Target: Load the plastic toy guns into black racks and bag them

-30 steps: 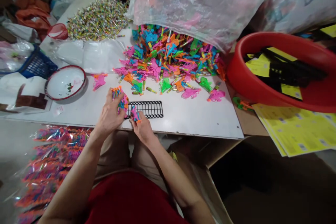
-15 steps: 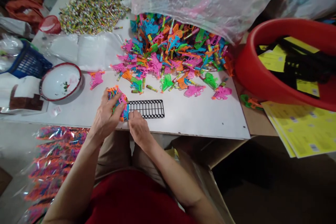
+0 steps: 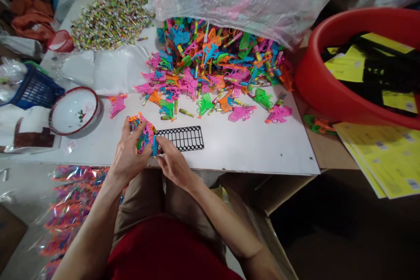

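My left hand (image 3: 129,153) is wrapped round a packed row of small plastic toy guns (image 3: 143,133) in pink, orange, blue and green. They sit at the left end of a black plastic rack (image 3: 185,138) with rows of round holes. My right hand (image 3: 173,162) pinches at the near right side of that row, on a blue toy gun (image 3: 154,145); its fingertips partly hide the spot. A single pink toy gun (image 3: 116,106) lies to the left, apart from my hands. Beyond the rack spreads a large heap of toy guns (image 3: 210,61) mixed with small printed tubes.
An enamel bowl (image 3: 74,111) and a blue basket (image 3: 41,87) stand at left. Farther back are a pile of small tubes (image 3: 110,17) and plastic bags (image 3: 116,70). A red tub (image 3: 315,92) stands at right above yellow card sheets (image 3: 380,157). Filled bags (image 3: 74,203) lie below the table.
My right hand has shifted from the rack's near edge up against the row of toy guns, its thumb now apart below the fingers. The rack has tilted slightly. The camera view has shifted a little.
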Demonstrator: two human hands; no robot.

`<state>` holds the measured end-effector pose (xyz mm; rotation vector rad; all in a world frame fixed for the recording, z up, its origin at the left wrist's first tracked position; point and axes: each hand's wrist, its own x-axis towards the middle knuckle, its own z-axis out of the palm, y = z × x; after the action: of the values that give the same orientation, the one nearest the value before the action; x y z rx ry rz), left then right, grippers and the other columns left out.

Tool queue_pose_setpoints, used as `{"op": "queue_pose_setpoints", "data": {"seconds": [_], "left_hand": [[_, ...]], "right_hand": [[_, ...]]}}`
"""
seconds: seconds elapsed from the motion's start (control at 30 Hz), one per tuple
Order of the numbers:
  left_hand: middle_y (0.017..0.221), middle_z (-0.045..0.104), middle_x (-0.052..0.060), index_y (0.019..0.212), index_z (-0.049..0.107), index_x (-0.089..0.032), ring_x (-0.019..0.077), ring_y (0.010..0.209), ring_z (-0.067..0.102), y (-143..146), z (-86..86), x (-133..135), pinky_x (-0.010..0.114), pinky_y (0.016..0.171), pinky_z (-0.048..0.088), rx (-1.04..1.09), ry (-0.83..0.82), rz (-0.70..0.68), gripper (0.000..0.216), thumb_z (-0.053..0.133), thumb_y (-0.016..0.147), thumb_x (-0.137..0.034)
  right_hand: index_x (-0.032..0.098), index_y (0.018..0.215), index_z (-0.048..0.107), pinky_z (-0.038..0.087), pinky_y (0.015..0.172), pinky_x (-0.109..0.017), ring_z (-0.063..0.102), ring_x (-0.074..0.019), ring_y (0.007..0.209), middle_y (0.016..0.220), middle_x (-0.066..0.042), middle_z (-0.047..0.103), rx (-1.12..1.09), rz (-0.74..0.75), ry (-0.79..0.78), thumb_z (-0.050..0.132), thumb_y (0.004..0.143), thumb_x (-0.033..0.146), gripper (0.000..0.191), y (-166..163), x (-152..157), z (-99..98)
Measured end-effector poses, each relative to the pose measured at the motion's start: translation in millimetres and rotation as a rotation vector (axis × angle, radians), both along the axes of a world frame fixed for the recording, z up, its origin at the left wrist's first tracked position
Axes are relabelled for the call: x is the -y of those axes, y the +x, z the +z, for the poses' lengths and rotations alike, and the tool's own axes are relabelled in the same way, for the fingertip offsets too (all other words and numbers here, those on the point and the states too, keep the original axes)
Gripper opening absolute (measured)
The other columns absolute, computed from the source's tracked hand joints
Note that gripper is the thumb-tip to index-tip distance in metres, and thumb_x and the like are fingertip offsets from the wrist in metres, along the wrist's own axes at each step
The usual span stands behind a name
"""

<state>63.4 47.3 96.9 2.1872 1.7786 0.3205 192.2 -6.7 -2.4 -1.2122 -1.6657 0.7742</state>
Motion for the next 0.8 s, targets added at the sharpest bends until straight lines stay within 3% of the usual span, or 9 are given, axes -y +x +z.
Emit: {"op": "queue_pose_setpoints", "data": {"seconds": [0.13, 0.4, 0.5, 0.57, 0.7, 0.8], "left_hand": [[0.152, 0.034, 0.018, 0.136, 0.054, -0.014, 0.0361, 0.138, 0.038, 2, 0.9, 1, 0.049, 0.111, 0.039, -0.002, 0.012, 0.006, 0.056, 0.048, 0.084, -0.037], [0.151, 0.037, 0.018, 0.132, 0.058, -0.019, 0.0389, 0.135, 0.042, -14, -5.0, -8, 0.055, 0.106, 0.042, 0.032, 0.073, -0.119, 0.057, 0.049, 0.086, -0.05], [0.151, 0.037, 0.016, 0.129, 0.061, -0.02, 0.0389, 0.135, 0.042, -22, -9.2, -14, 0.055, 0.106, 0.044, 0.083, 0.092, -0.164, 0.055, 0.049, 0.086, -0.053], [0.152, 0.037, 0.014, 0.128, 0.061, -0.021, 0.0378, 0.136, 0.041, -24, -10.6, -15, 0.054, 0.106, 0.044, 0.096, 0.09, -0.165, 0.054, 0.048, 0.087, -0.054], [0.151, 0.038, 0.011, 0.128, 0.062, -0.025, 0.0359, 0.135, 0.043, -24, -10.0, -15, 0.052, 0.107, 0.044, 0.086, 0.073, -0.144, 0.052, 0.048, 0.087, -0.054], [0.152, 0.037, 0.012, 0.128, 0.062, -0.023, 0.0353, 0.135, 0.043, -21, -7.6, -13, 0.051, 0.108, 0.042, 0.097, 0.065, -0.143, 0.052, 0.048, 0.087, -0.053]], "right_hand": [[0.014, 0.147, 0.026, 0.042, 0.11, -0.044, 0.045, -0.0254, 0.131, 0.137, -0.019, 0.048, 0.03, 0.016, 0.034, 0.037, 0.096, 0.014, 0.053, -15, -2, -10.2], [0.018, 0.151, 0.019, 0.046, 0.106, -0.04, 0.052, -0.0249, 0.122, 0.134, -0.014, 0.052, 0.003, 0.083, 0.019, 0.042, 0.094, 0.021, 0.061, -13, 0, -7.7], [0.019, 0.146, 0.032, 0.048, 0.103, -0.04, 0.053, -0.0232, 0.121, 0.131, -0.012, 0.055, 0.045, 0.1, 0.032, 0.045, 0.092, 0.019, 0.056, 25, -12, -2.7], [0.018, 0.14, 0.041, 0.049, 0.1, -0.041, 0.055, -0.0227, 0.117, 0.125, -0.012, 0.059, 0.162, -0.022, 0.012, 0.041, 0.092, 0.015, 0.048, 68, -30, 4.6], [0.014, 0.124, 0.059, 0.047, 0.095, -0.041, 0.053, -0.0266, 0.114, 0.121, -0.016, 0.059, 0.633, -0.357, -0.152, 0.037, 0.09, 0.008, 0.041, 150, -80, 27.4], [0.007, 0.111, 0.065, 0.045, 0.092, -0.039, 0.055, -0.029, 0.111, 0.116, -0.021, 0.061, 0.961, -0.298, -0.293, 0.037, 0.088, 0.001, 0.037, 175, -109, 41.8]]}}
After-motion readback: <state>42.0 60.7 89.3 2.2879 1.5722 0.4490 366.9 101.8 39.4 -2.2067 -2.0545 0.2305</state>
